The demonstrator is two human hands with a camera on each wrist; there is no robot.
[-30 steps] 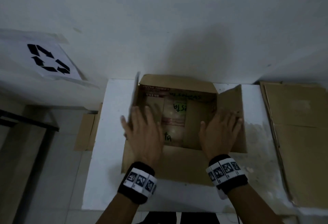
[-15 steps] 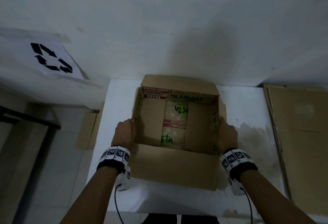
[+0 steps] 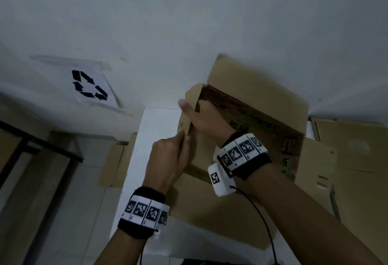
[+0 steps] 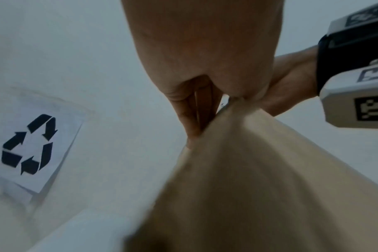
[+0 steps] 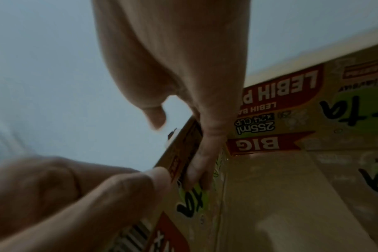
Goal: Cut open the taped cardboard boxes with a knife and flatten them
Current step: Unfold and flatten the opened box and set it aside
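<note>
An open cardboard box (image 3: 258, 101), printed inside, stands tilted and skewed on the white table (image 3: 157, 126). Both hands hold its left wall. My left hand (image 3: 169, 155) pinches the wall's edge lower down, and in the left wrist view its fingers (image 4: 192, 116) clamp the brown board (image 4: 248, 170). My right hand (image 3: 200, 117) grips the same wall higher up, thumb outside and fingers inside. The right wrist view shows those fingers (image 5: 202, 163) pressed against the printed inner wall (image 5: 276, 105), with my left hand (image 5: 76, 187) just below. No knife is in view.
A stack of flattened cardboard (image 3: 357, 159) lies on the right of the table. A recycling sign (image 3: 90, 85) is taped to the wall at left. More cardboard (image 3: 113, 166) leans beside the table on the floor, near a black frame (image 3: 31, 145).
My hands left the box's two opposite sides. The right hand crossed over to the left wall, where both now grip. The box has tipped and skewed to the right.
</note>
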